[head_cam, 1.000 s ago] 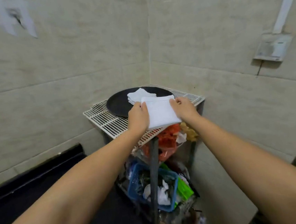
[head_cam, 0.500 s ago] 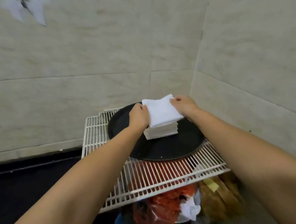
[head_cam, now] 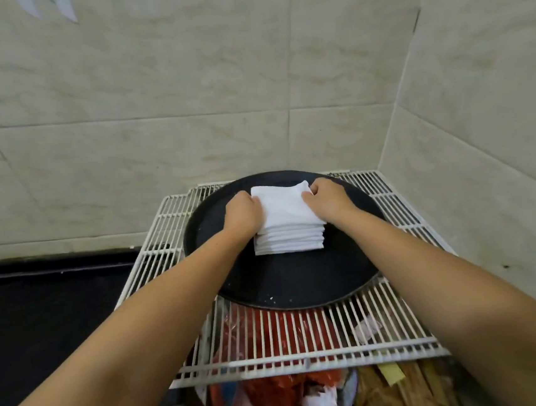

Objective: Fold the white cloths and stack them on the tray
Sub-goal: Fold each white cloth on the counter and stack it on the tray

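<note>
At the far left a black floor strip [head_cam: 50, 266] runs along the foot of the tiled wall [head_cam: 153, 115]. The white wire rack [head_cam: 306, 340] stands in the corner, and a round black tray [head_cam: 287, 286] lies flat on its far half. The left hand [head_cam: 243, 213] comes in over the tray's left side, fingers curled, pinching the left edge of the top folded white cloth [head_cam: 285, 206]. That cloth sits on the stack of folded white cloths [head_cam: 288, 241], which rests on the tray a little behind its middle, the top cloth turned slightly askew to the layers under it. The right hand [head_cam: 328, 202] pinches the cloth's right edge near the far corner, fingers curled likewise. Through the rack's bars, red plastic bags [head_cam: 272, 395] and brown bundles [head_cam: 399, 393] show below
</note>
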A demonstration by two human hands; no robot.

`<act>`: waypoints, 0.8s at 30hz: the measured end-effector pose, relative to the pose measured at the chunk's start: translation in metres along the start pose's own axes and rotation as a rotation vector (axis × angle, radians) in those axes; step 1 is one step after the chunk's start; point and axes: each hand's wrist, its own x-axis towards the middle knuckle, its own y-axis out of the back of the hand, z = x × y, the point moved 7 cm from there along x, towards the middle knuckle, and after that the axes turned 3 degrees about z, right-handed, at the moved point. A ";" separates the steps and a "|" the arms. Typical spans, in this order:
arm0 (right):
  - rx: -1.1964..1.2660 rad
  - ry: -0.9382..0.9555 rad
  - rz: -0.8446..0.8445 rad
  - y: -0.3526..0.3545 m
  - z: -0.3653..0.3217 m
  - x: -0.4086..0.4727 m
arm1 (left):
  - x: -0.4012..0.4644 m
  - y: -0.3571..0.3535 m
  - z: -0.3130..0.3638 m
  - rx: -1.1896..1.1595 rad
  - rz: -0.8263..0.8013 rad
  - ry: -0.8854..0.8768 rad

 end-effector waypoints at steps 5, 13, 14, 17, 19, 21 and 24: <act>0.029 -0.003 -0.026 -0.005 0.006 0.001 | 0.000 -0.004 -0.005 0.044 -0.001 0.005; -0.080 0.024 0.134 0.032 -0.017 -0.012 | -0.004 0.027 -0.005 0.153 -0.028 -0.025; -0.086 0.060 0.158 0.035 -0.030 -0.017 | -0.005 0.037 -0.007 0.154 -0.010 -0.031; -0.112 0.191 0.185 0.026 -0.080 -0.039 | -0.016 0.075 -0.018 0.109 0.044 -0.071; -0.147 0.283 0.150 0.002 -0.124 -0.061 | -0.029 0.112 -0.035 0.073 0.090 -0.105; -0.166 0.382 0.084 -0.035 -0.174 -0.088 | -0.046 0.160 -0.064 0.053 0.140 -0.090; -0.158 0.533 -0.019 -0.107 -0.251 -0.141 | -0.083 0.244 -0.133 0.129 0.228 -0.004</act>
